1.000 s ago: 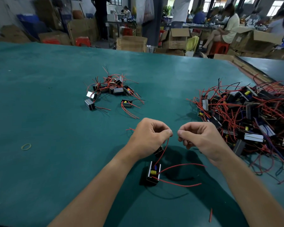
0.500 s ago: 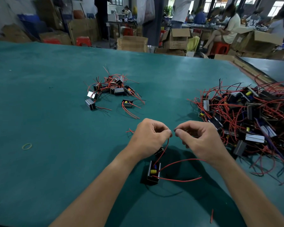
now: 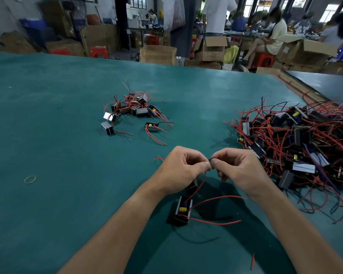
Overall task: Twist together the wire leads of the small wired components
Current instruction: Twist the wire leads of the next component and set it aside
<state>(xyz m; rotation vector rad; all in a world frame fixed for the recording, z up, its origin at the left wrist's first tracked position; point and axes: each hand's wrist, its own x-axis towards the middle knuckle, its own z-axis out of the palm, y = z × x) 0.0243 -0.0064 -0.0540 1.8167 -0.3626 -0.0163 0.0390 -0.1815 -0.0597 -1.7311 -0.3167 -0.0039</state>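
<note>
Observed at the bench: the left hand [image 3: 183, 171] and right hand [image 3: 244, 171] meet fingertip to fingertip, each with fingers curled and thumb and forefinger pinched tight on the end of a red lead [image 3: 200, 185]. The bared tips themselves are hidden inside the pinch. The lead drops from the grip to a wired component [image 3: 183, 211] lying on the green table [image 3: 48, 135] directly below. A second component [image 3: 192, 184] sits partly hidden under the left palm. Two free leads [image 3: 216, 199] trail beneath the right wrist. Recommendation: the left should hold firm while the right rolls the ends, with slack left in the lead. The unsorted pile [image 3: 297, 143] lies right of the grip and a small cluster [image 3: 135, 109] lies beyond it.
</note>
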